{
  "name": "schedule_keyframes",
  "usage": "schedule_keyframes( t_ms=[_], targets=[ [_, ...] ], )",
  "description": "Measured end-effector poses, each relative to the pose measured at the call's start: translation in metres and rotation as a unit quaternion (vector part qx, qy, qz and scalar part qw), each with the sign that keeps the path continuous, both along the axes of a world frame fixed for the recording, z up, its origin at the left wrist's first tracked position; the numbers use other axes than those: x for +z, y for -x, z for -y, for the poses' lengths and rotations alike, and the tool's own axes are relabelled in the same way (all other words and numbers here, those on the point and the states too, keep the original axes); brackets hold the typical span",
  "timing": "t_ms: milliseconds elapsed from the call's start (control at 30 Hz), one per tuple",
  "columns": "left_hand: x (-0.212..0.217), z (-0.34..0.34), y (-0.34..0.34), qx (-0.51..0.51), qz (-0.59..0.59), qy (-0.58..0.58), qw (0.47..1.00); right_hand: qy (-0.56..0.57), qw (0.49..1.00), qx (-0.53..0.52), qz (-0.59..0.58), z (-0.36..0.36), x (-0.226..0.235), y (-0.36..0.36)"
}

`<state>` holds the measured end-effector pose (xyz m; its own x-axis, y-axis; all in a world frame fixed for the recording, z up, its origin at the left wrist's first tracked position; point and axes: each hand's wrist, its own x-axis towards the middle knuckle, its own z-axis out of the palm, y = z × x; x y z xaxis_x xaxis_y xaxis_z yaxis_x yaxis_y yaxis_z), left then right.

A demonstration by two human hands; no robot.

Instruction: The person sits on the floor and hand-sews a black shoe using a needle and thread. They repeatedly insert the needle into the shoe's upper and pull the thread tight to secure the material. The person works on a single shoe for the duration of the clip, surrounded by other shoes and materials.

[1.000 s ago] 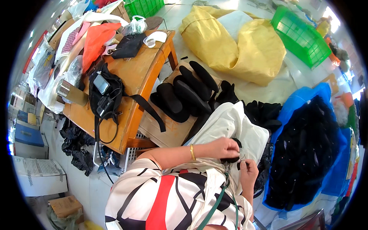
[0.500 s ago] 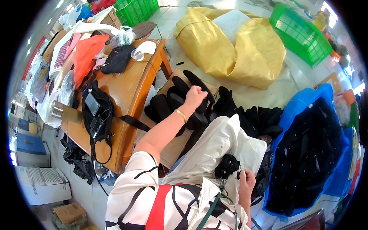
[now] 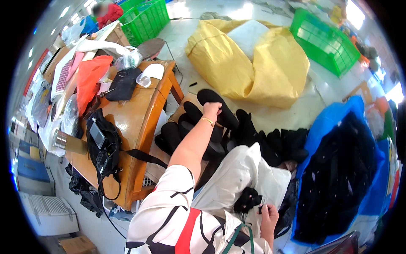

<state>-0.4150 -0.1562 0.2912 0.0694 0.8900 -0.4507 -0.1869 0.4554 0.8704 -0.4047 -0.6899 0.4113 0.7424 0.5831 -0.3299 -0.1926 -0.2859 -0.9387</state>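
My left hand [image 3: 212, 111] reaches far forward and is closed on a long, rounded black shoe-shaped piece [image 3: 228, 116]. More black pieces of that shape [image 3: 192, 111] stand packed around it, over a cardboard box. A white cloth [image 3: 228, 171] covers my lap. On it lies a black bunched, flower-like clump [image 3: 246, 200]. Just right of the clump, my right hand [image 3: 269, 215] pinches a small black bit with thumb and fingertips. A thin loop shows by these fingertips, too small to make out.
A wooden table [image 3: 124, 110] at left bears a black waist bag [image 3: 103, 137] and a steel flask [image 3: 69, 142]. A yellow sack [image 3: 279, 63] lies ahead. At right, a blue bag [image 3: 304, 186] holds black pieces. Green crates [image 3: 325, 42] and a person in red [image 3: 111, 13] are farther off.
My left hand has closed on the black shoe-shaped piece and tilted it up; its broad face now shows more. My right hand keeps its pinch by the clump. The whole view has shifted slightly.
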Motion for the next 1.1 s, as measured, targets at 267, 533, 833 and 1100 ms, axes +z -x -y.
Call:
schedule_keyframes(
  t_ms=[267,533,833,1100],
  targets=[
    [0.112,0.072,-0.013,-0.272,0.170,-0.158,0.934,-0.081,0.995,-0.045,-0.022,-0.004,0.003,-0.004],
    [0.210,0.197,0.051,-0.546,0.010,-0.244,0.802,-0.108,0.987,-0.099,-0.059,0.002,0.028,-0.006],
    [0.145,0.336,0.152,-0.677,-0.231,-0.271,0.644,-0.192,0.963,-0.096,-0.160,0.004,0.006,0.018],
    [0.130,0.372,0.142,-0.392,0.191,0.154,0.886,-0.098,0.975,0.102,0.169,-0.043,0.001,0.047]
  ],
)
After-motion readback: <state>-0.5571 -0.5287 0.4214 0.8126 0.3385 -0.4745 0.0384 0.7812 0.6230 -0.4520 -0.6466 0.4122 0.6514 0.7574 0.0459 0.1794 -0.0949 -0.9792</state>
